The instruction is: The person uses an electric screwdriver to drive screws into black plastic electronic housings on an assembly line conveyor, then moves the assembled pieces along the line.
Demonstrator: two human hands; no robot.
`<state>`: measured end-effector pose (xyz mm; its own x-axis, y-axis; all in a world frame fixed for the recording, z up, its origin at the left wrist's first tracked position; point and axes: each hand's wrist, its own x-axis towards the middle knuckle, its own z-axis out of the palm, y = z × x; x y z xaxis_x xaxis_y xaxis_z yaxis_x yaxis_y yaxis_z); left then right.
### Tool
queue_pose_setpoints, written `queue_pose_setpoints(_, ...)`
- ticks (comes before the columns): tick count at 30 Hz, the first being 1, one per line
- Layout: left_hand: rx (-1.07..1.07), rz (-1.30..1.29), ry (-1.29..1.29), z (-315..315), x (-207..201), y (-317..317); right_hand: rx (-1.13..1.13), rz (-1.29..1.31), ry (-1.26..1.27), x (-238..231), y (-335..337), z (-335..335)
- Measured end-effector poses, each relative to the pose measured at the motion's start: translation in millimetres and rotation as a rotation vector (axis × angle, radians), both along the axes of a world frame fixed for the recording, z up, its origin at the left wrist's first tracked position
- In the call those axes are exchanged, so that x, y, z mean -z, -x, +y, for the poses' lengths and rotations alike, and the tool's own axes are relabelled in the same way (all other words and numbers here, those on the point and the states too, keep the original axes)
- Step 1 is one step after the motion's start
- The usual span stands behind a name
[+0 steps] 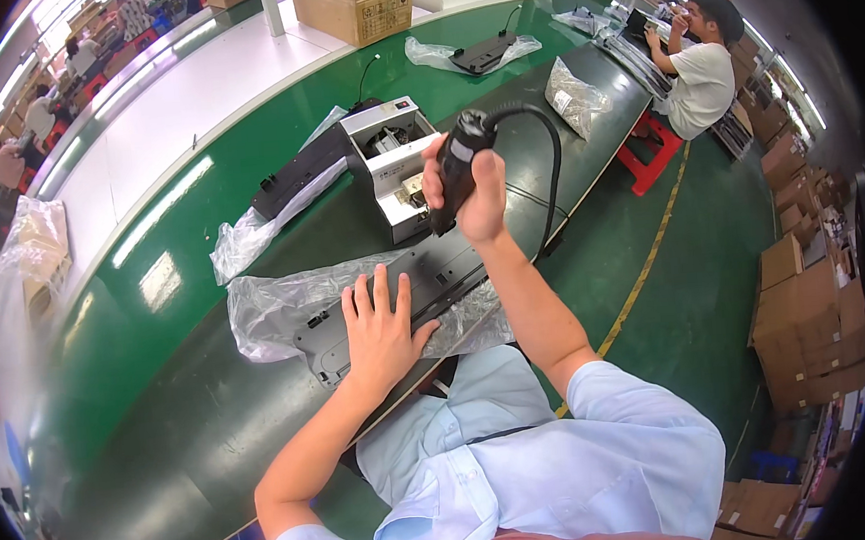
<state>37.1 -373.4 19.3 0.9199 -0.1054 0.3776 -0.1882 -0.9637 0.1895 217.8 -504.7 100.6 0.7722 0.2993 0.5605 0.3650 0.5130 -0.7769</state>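
Observation:
My right hand [474,192] is wrapped around a black corded electric screwdriver [454,168], held upright with its tip down over a dark grey plastic panel [433,270]. The cable arcs from the tool's top toward the right. My left hand [381,329] lies flat, fingers spread, on the near end of that panel. The panel rests on a clear plastic bag [270,316] on the dark work strip. Just behind the tool stands a white boxy machine [392,162] with its top uncovered.
A second black panel in a clear bag [291,185] lies left of the white machine. Farther along the green conveyor [153,290] are another bagged panel [483,54], a bag of small parts [574,97] and a cardboard box [354,5]. A seated person [699,71] works at the far right; stacked boxes [807,324] line the right aisle.

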Motion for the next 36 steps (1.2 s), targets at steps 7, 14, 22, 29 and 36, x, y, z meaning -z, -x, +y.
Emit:
queue_pose_setpoints(7,0.019,0.015,0.042,-0.3,-0.9,2.5,-0.093,0.055,-0.031,18.4,17.9,13.9)
queue_pose_setpoints(14,0.017,0.024,0.051,0.7,2.9,1.6,-0.153,0.099,0.094,36.6,11.9,22.9)
queue_pose_setpoints(22,0.021,0.001,0.057,0.9,4.2,3.2,-0.014,0.02,0.067,24.0,13.2,11.9)
queue_pose_setpoints(29,0.023,0.008,0.049,0.2,4.1,6.2,0.104,-0.106,0.014,-1.4,-15.6,15.3)
queue_pose_setpoints(36,0.024,0.018,0.06,3.1,-0.6,3.7,-0.01,0.052,0.025,7.8,22.8,-19.8)
